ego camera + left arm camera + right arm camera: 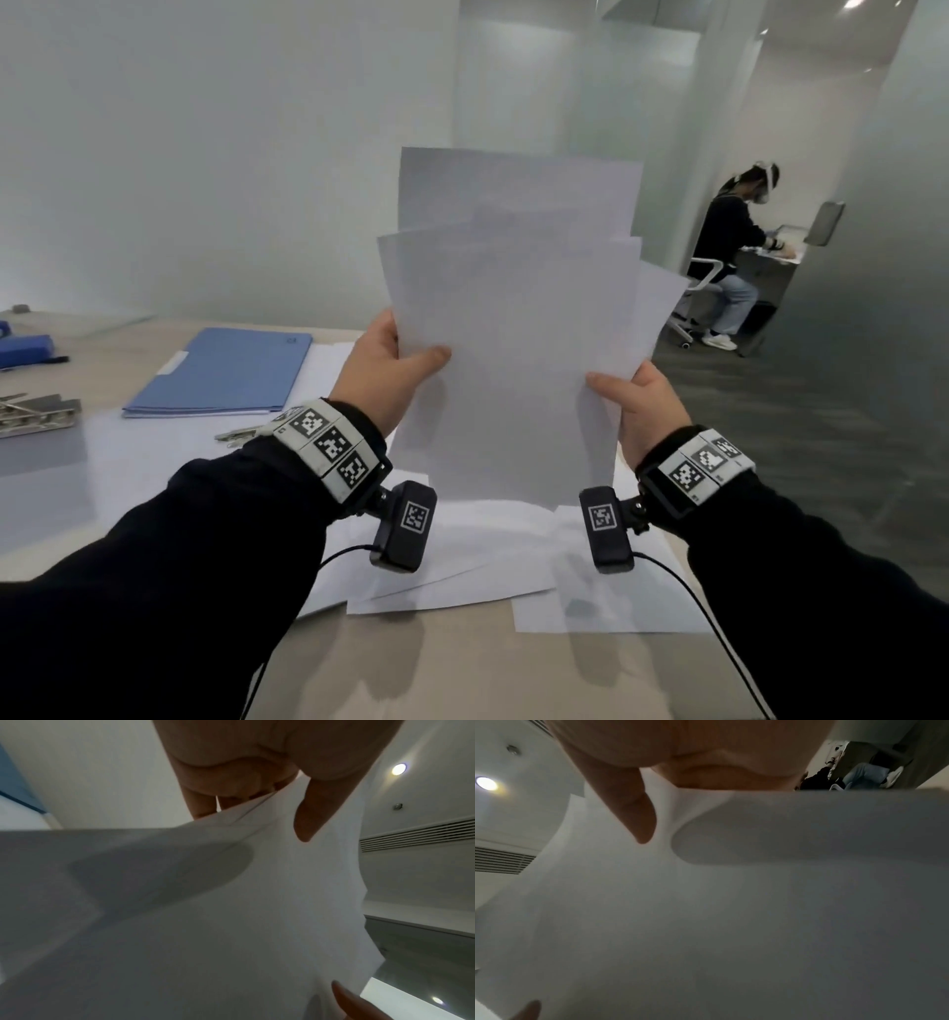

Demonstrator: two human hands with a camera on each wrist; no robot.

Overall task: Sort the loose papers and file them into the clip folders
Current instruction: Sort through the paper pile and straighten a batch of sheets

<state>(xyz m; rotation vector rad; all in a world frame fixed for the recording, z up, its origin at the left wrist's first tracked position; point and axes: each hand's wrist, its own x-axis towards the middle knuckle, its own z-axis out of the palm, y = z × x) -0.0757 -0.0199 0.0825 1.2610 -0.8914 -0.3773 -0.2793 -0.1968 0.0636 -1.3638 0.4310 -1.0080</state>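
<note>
**Fanned sheaf of papers held upright over the desk**

Sheaf of white papers (513,329) raised above the desk (462,668), sheets splayed unevenly. Left hand (382,367) pinching the left edge, thumb in front; right hand (642,406) pinching the right edge likewise. Blue clip folder (221,372) closed, flat on desk, left of the sheaf. More loose sheets (462,560) beneath.
</note>
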